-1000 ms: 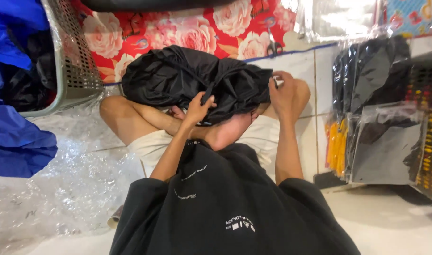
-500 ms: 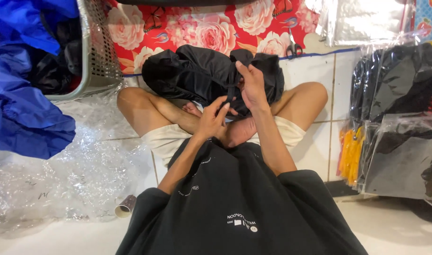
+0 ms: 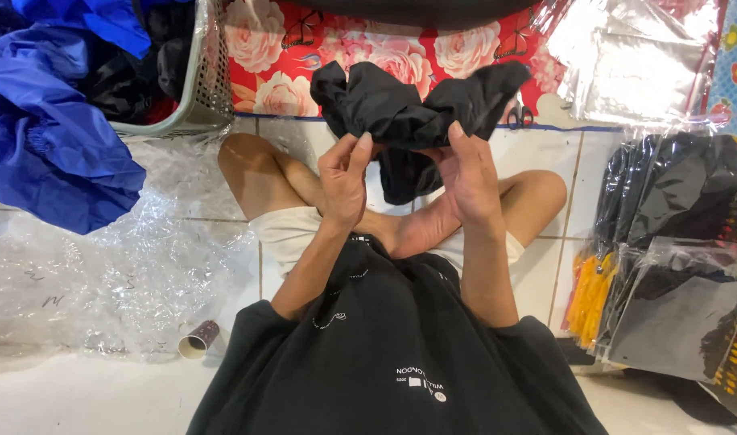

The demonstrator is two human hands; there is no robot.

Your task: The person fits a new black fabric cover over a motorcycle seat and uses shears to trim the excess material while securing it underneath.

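I sit cross-legged on a white tiled floor and hold a bunched black garment (image 3: 400, 109) up over my legs. My left hand (image 3: 344, 181) grips its lower left part with the fingers curled on the cloth. My right hand (image 3: 469, 173) grips the lower right part. A fold of the cloth hangs down between the two hands, just above my crossed feet.
A grey plastic basket (image 3: 203, 89) with blue and black cloth (image 3: 54, 137) stands at the left. Clear plastic wrap (image 3: 103, 282) and a small cardboard roll (image 3: 198, 339) lie at the left. Scissors (image 3: 520, 113) rest on the floral mat (image 3: 280, 56). Bagged black items (image 3: 674, 266) are stacked at the right.
The garment has been lifted off my knees and gathered tighter. Both hands have come together at its lower edge and risen with it.
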